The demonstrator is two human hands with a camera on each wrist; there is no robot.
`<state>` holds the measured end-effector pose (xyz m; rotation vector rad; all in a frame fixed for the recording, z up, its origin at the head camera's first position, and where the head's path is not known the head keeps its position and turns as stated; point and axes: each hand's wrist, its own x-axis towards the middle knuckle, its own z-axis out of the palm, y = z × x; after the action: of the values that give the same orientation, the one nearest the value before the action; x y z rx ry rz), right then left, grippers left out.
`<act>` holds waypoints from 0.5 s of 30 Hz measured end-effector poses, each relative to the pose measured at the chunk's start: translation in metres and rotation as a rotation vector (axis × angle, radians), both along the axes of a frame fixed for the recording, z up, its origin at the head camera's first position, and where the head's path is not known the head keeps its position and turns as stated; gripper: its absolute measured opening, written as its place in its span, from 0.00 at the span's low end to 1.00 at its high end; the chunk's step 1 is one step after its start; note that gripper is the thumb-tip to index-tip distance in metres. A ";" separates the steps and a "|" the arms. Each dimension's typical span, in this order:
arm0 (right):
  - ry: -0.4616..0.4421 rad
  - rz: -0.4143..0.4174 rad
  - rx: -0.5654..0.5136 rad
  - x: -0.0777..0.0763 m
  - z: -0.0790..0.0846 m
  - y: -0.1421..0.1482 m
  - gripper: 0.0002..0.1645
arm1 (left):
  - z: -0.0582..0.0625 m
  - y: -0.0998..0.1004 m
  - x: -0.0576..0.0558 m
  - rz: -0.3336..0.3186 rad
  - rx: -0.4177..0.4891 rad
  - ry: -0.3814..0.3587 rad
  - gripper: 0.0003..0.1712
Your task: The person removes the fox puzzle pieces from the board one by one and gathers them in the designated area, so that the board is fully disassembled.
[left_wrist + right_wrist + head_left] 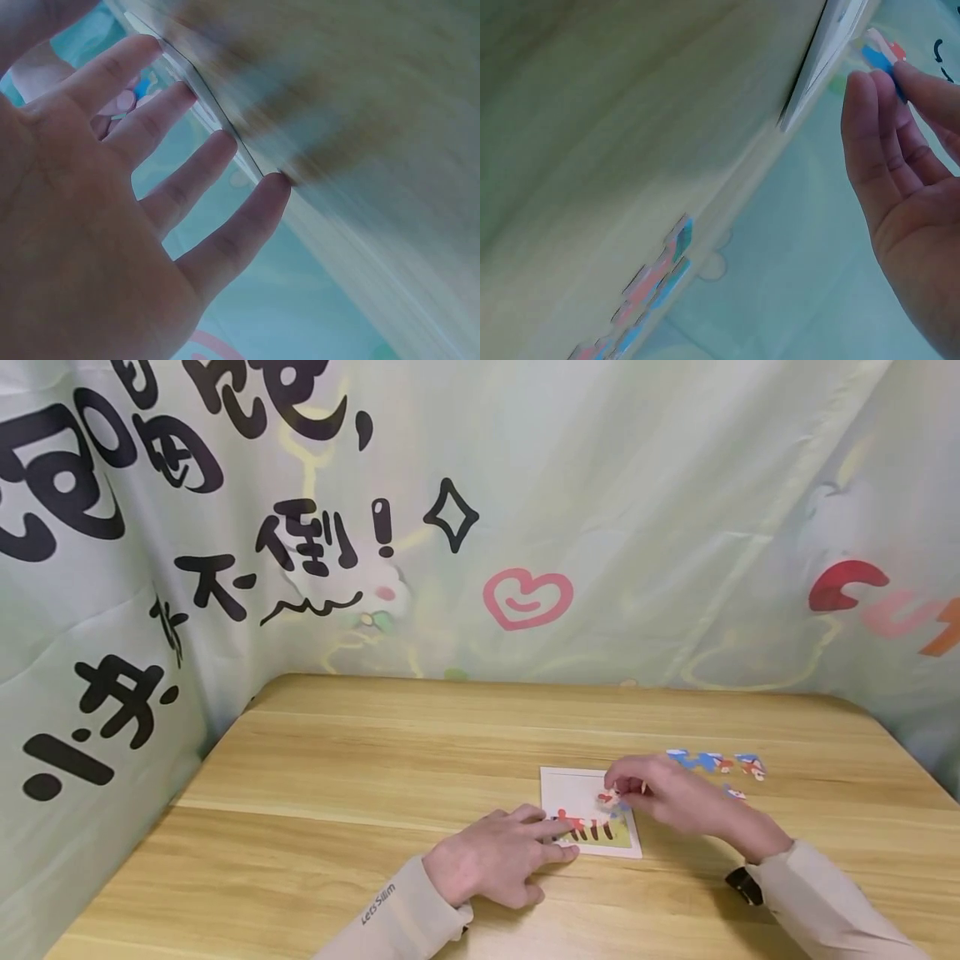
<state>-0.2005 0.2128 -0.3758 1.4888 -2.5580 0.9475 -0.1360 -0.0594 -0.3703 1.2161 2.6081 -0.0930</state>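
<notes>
A white puzzle tray [553, 785] lies on the wooden table, its lower part filled with joined pieces [600, 832] that show dark stripes on yellow-green and some red. My left hand [498, 856] rests at the tray's left side, fingers spread and straight, fingertips on the tray and its pieces. Between thumb and fingers my right hand [675, 802] pinches a puzzle piece [883, 54] coloured blue, white and red. It holds this piece over the right part of the tray, above the joined pieces.
Several loose puzzle pieces [705, 762] in blue, white and red lie behind and right of the tray, one small piece [735, 792] nearer the right wrist. The wooden table [337, 760] ends at a printed curtain [637, 527] behind it.
</notes>
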 end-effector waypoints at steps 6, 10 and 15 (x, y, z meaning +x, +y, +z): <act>-0.036 -0.051 0.001 -0.004 0.006 0.017 0.16 | 0.001 0.001 0.000 -0.002 0.000 -0.001 0.37; -0.058 -0.092 -0.001 -0.007 0.010 0.034 0.16 | 0.001 0.002 0.000 0.001 -0.008 -0.002 0.37; -0.061 -0.155 0.002 -0.010 0.009 0.057 0.17 | 0.001 0.001 0.000 0.006 -0.010 -0.004 0.36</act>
<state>-0.2105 0.2693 -0.3668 1.2583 -2.6703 0.9843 -0.1360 -0.0581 -0.3694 1.2032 2.6045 -0.1026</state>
